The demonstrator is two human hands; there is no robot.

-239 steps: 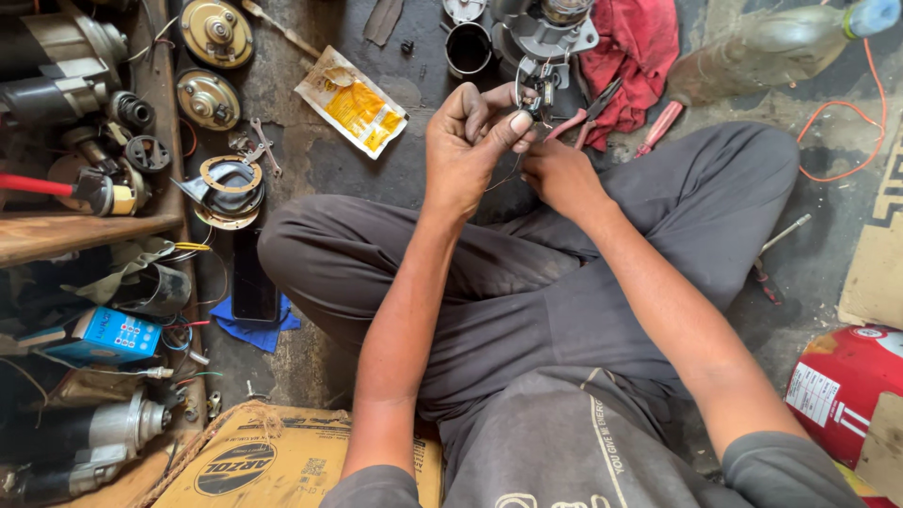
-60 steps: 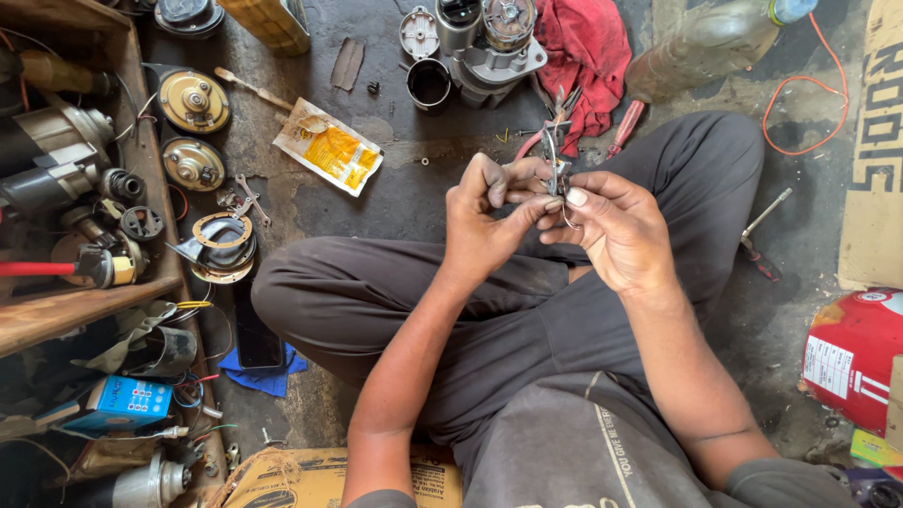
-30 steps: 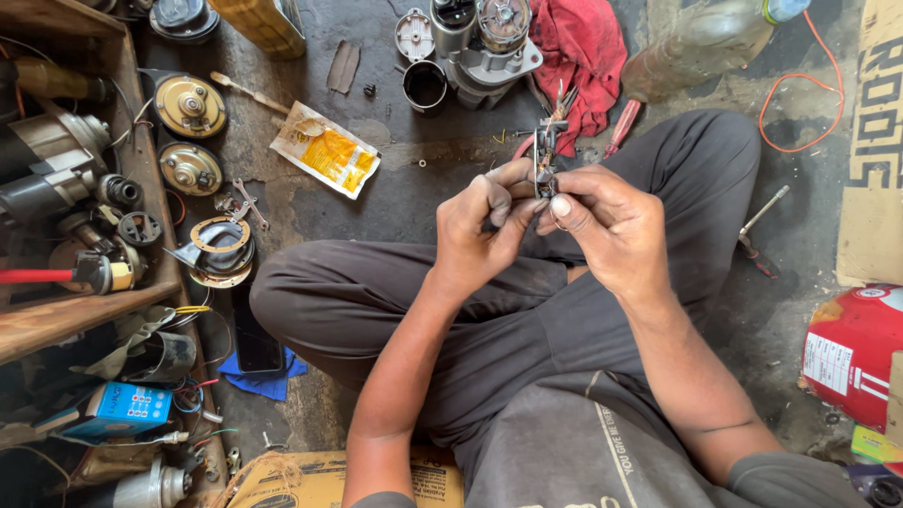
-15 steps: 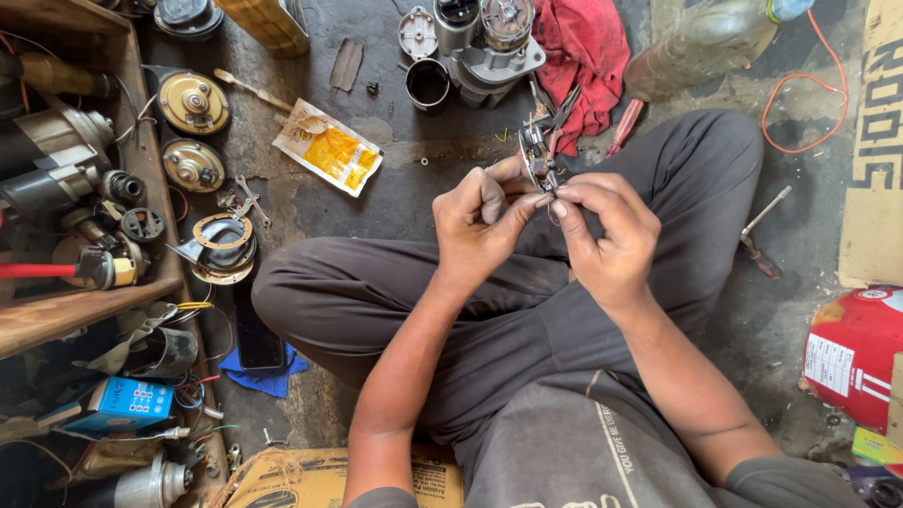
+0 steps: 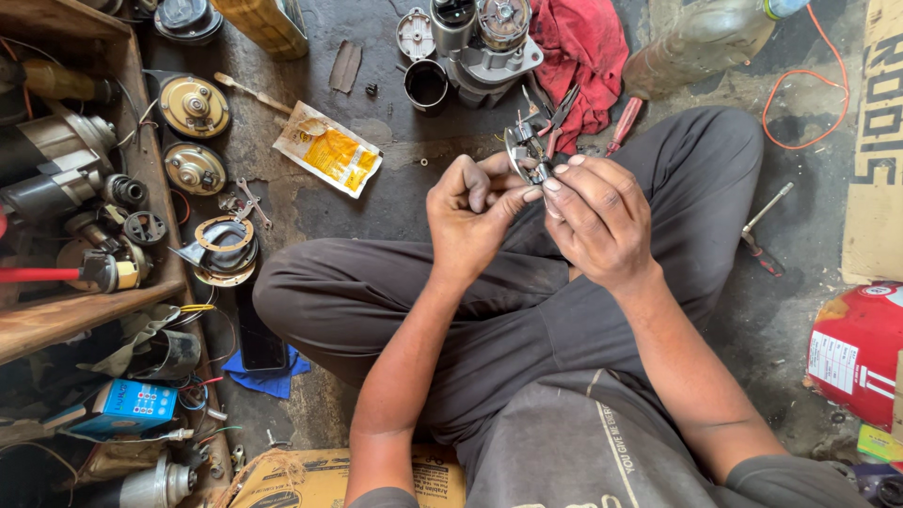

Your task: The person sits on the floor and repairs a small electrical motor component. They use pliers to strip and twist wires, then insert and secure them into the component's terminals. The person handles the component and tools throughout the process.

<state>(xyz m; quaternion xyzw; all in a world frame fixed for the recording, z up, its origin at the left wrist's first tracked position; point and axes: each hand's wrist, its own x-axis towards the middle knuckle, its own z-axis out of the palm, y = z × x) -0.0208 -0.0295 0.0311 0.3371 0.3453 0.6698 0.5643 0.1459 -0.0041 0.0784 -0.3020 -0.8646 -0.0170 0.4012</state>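
Round steel part (image 5: pixel 523 150) between fingers (image 5: pixel 564 193)

yellow-orange packet (image 5: pixel 328 149) on floor, blue box (image 5: pixel 125 406) lower left, labelled red canister (image 5: pixel 858 355) right.

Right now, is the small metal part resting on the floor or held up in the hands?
Held up. The small metal part is pinched between the fingers of the left hand and right hand, above the crossed legs.

Packet (image 5: pixel 329 149) lies left of motor housing (image 5: pixel 484 42), cloth (image 5: pixel 585 56) right.
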